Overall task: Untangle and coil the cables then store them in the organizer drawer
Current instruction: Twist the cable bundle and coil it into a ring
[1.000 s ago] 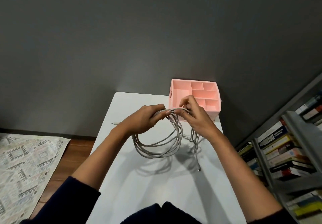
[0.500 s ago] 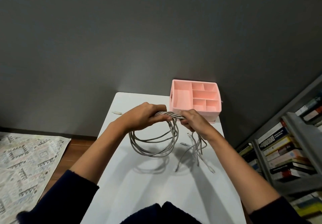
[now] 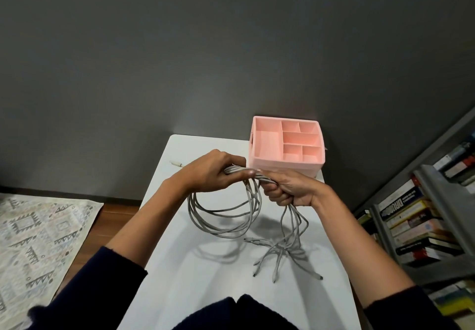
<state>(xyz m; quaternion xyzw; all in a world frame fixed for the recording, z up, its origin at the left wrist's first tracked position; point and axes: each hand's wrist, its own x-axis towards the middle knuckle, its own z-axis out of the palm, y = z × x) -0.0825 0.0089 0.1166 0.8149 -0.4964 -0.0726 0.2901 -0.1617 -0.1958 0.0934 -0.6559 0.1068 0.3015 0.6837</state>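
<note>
Head view: left hand [image 3: 213,173] and right hand [image 3: 290,188] both clench the grey cable bundle [image 3: 226,216] just in front of the pink organizer [image 3: 286,147]; its loops hang near the organizer. Loose ends [image 3: 280,255] trail on the white table [image 3: 180,278].

Both forearms reach from the near edge toward the far side and converge, bare from the dark sleeves [image 3: 102,278] to the wrists. The left hand [image 3: 214,174] lies knuckles up, its fingers [image 3: 237,162] curled over the top of the bundled cables [image 3: 253,201] and the thumb pressed along them. Just right of it and touching, the right hand [image 3: 291,188] is clenched in a fist around the same bundle, fingers [image 3: 272,193] wrapped tight, wrist bent slightly down.
</note>
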